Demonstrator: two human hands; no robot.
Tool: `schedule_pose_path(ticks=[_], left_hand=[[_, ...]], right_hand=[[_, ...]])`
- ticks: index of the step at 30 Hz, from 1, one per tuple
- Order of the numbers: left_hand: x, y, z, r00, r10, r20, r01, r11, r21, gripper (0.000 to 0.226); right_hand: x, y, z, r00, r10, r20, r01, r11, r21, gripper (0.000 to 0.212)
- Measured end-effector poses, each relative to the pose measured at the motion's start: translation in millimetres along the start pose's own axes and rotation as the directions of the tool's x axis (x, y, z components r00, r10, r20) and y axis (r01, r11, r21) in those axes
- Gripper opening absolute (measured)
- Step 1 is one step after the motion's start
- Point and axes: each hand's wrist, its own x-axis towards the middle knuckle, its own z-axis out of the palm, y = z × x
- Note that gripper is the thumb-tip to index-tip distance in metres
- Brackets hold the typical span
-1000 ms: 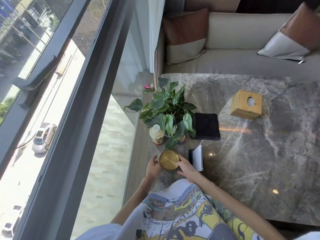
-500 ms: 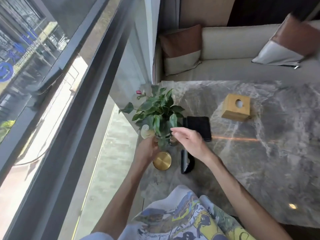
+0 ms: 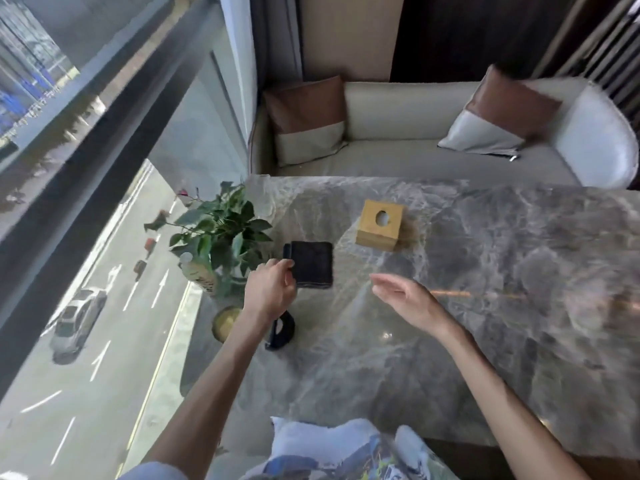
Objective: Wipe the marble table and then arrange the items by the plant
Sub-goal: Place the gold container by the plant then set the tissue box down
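Observation:
A folded dark cloth (image 3: 313,263) lies on the grey marble table (image 3: 485,306), just right of the potted green plant (image 3: 221,233). My left hand (image 3: 270,291) has its fingers pinched on the cloth's near left corner. My right hand (image 3: 405,299) hovers over the bare marble to the right of the cloth, palm flat, fingers apart, holding nothing. A pale bottle (image 3: 197,273) stands at the plant's left. A round gold tin (image 3: 225,323) and a small black object (image 3: 282,332) sit near my left wrist, partly hidden by the forearm.
A wooden tissue box (image 3: 379,225) stands behind the cloth. A pale sofa (image 3: 398,157) with two brown-and-white cushions borders the table's far edge. A floor-to-ceiling window (image 3: 104,202) runs along the left, close to the plant.
My left hand left the bottle and went right to the cloth's corner. My right hand drew away from the plant to the right and opened. The view has lifted and pulled back.

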Motion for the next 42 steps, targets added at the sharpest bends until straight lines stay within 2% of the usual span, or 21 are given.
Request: schedule_pose_path(ticks=[4,7,10,12,13,16,18,22,26,33,37,42], left_hand=[[-26,25,25,0.988,-0.054,0.148,0.048,0.998,0.044,0.038],[-38,42,41,0.962,-0.041,0.270,0.006,0.992,0.129,0.039],[-44,55,55,0.945,0.018,0.328,-0.078,0.982,0.170,0.041],[-39,60,62,0.935,0.031,0.352,-0.100,0.979,0.177,0.040],[-35,62,65,0.927,0.037,0.372,-0.109,0.978,0.176,0.040],[-15,66,69,0.908,0.058,0.414,-0.139,0.976,0.168,0.040],[2,69,70,0.910,0.090,0.405,-0.160,0.977,0.143,0.040],[34,81,72,0.915,0.113,0.387,-0.161,0.983,0.092,0.039],[74,98,83,0.908,0.101,0.407,-0.126,0.991,0.035,0.038],[184,129,96,0.893,0.002,0.449,0.026,0.998,-0.056,0.044],[252,136,117,0.849,-0.112,0.517,0.165,0.984,-0.059,0.044],[295,137,156,0.787,-0.123,0.604,0.202,0.977,-0.064,0.040]], right_hand=[[-6,25,-10,0.997,0.058,0.053,-0.055,0.996,-0.067,0.046],[2,37,-10,0.989,0.091,0.113,-0.064,0.972,-0.225,0.052],[10,47,-9,0.982,0.133,0.132,-0.060,0.891,-0.449,0.073],[15,50,-12,0.986,0.138,0.092,-0.076,0.868,-0.490,0.095],[16,48,-13,0.986,0.143,0.083,-0.086,0.871,-0.484,0.096],[19,42,-21,0.975,0.195,0.106,-0.128,0.884,-0.449,0.072],[29,48,-30,0.967,0.229,0.115,-0.160,0.888,-0.431,0.069],[45,56,-51,0.968,0.244,0.064,-0.207,0.913,-0.350,0.070],[67,63,-78,0.962,0.263,0.073,-0.233,0.931,-0.279,0.068],[168,74,-130,0.956,0.288,0.059,-0.270,0.941,-0.204,0.072],[236,78,-136,0.948,0.318,-0.007,-0.315,0.935,-0.164,0.082],[288,88,-123,0.908,0.416,-0.052,-0.418,0.908,-0.028,0.090]])
